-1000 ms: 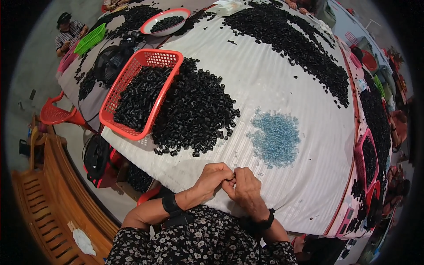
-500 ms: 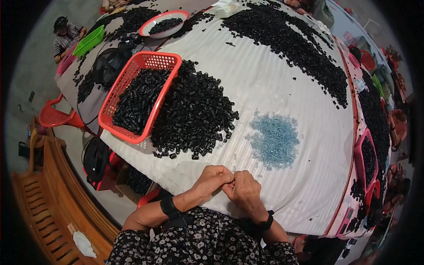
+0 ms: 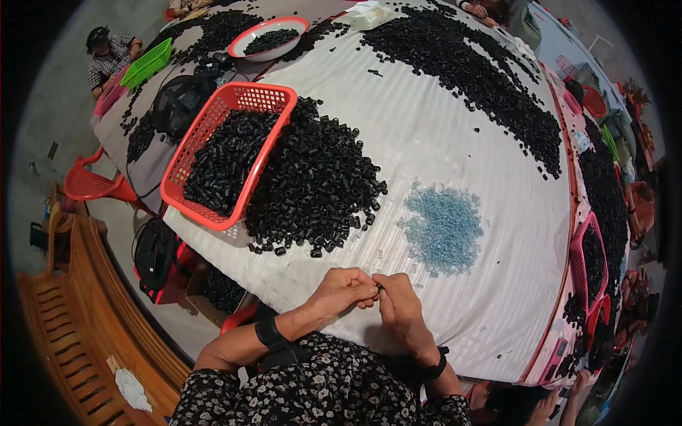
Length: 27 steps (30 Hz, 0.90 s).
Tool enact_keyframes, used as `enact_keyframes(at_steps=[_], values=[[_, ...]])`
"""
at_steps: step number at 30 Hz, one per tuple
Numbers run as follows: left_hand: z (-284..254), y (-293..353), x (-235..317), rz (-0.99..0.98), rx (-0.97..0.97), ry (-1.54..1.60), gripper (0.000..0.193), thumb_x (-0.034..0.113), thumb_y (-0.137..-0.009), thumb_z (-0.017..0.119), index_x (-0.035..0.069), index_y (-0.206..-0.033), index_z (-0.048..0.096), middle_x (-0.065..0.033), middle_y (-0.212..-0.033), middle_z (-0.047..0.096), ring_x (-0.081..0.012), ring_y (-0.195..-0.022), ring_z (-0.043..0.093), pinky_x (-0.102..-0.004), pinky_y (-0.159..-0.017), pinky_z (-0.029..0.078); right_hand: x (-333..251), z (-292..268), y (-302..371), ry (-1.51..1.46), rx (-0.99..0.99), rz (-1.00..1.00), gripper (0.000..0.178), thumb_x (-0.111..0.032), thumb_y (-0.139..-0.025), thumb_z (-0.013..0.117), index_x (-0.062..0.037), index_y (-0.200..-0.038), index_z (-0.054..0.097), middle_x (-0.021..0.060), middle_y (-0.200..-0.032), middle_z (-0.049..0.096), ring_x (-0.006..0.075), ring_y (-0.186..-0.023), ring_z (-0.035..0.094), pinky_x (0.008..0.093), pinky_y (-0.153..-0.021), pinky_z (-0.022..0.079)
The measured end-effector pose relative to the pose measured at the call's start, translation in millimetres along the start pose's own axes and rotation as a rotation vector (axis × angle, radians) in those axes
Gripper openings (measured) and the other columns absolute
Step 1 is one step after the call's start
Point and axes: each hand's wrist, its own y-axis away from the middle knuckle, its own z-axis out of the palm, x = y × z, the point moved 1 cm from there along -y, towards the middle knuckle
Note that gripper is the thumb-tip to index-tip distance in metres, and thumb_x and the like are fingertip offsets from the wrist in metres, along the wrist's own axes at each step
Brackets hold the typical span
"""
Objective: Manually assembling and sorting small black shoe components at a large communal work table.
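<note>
Close together over the near part of the cloth-covered table, both hands pinch at the same spot. My left hand (image 3: 346, 290) has thumb and forefinger pressed together, and my right hand (image 3: 400, 304) meets it fingertip to fingertip. Between them a small black piece (image 3: 379, 287) shows, mostly covered by the fingers. Just beyond lies a flat pile of small clear bluish pieces (image 3: 442, 228), with a few strays nearer my hands. Left of it is a heap of short black tubular pieces (image 3: 312, 184), against a red plastic basket (image 3: 290, 106) filled with similar black pieces.
A long spread of black pieces (image 3: 462, 71) covers the far right. A red-rimmed white basin (image 3: 302, 39) and green basket (image 3: 148, 65) stand far left, near a person (image 3: 110, 60). A pink basket (image 3: 579, 263) sits at right. A wooden bench (image 3: 78, 341) stands left.
My right hand has turned and its fingers have drawn slightly away from the left, so the small black piece shows between them. A person's hands have appeared at the lower right.
</note>
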Motion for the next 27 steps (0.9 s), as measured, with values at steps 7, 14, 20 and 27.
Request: enact_keyframes(at_steps=[7, 14, 20, 27], values=[[0, 1, -3, 0.057, 0.030, -0.009, 0.011, 0.007, -0.087, 0.064, -0.003, -0.092, 0.063, -0.0047, -0.076, 0.062, -0.0079, -0.065, 0.055, -0.0207, -0.059, 0.046, 10, -1, -1, -0.158, 0.016, 0.112, 0.012, 0.003, -0.086, 0.054, 0.0038, -0.097, 0.060, 0.0083, -0.087, 0.055, 0.0109, -0.063, 0.057, 0.0233, -0.057, 0.048], [5, 4, 2, 0.099, 0.002, -0.071, 0.011, 0.005, -0.087, 0.063, -0.004, -0.093, 0.063, -0.0039, -0.075, 0.061, -0.0070, -0.064, 0.054, -0.0199, -0.058, 0.045, 13, 0, 5, -0.321, 0.042, 0.317, 0.012, 0.000, -0.083, 0.058, 0.0014, -0.094, 0.061, 0.0078, -0.086, 0.056, 0.0113, -0.069, 0.058, 0.0246, -0.062, 0.047], [3, 5, 3, 0.106, 0.048, -0.202, 0.011, 0.002, -0.088, 0.061, -0.004, -0.098, 0.062, -0.0053, -0.082, 0.064, -0.0080, -0.071, 0.058, -0.0211, -0.065, 0.048, 16, 3, 6, -0.468, 0.074, 0.400, 0.010, 0.000, -0.084, 0.057, 0.0028, -0.093, 0.059, 0.0049, -0.083, 0.056, 0.0077, -0.064, 0.056, 0.0214, -0.058, 0.045], [3, 7, 4, 0.183, 0.070, -0.293, 0.009, 0.002, -0.084, 0.064, -0.003, -0.091, 0.061, -0.0013, -0.077, 0.062, -0.0039, -0.067, 0.055, -0.0182, -0.059, 0.045, 10, 1, 4, -0.541, 0.083, 0.461, 0.006, 0.001, -0.084, 0.058, 0.0021, -0.090, 0.056, 0.0019, -0.075, 0.055, 0.0048, -0.060, 0.051, 0.0200, -0.053, 0.043]])
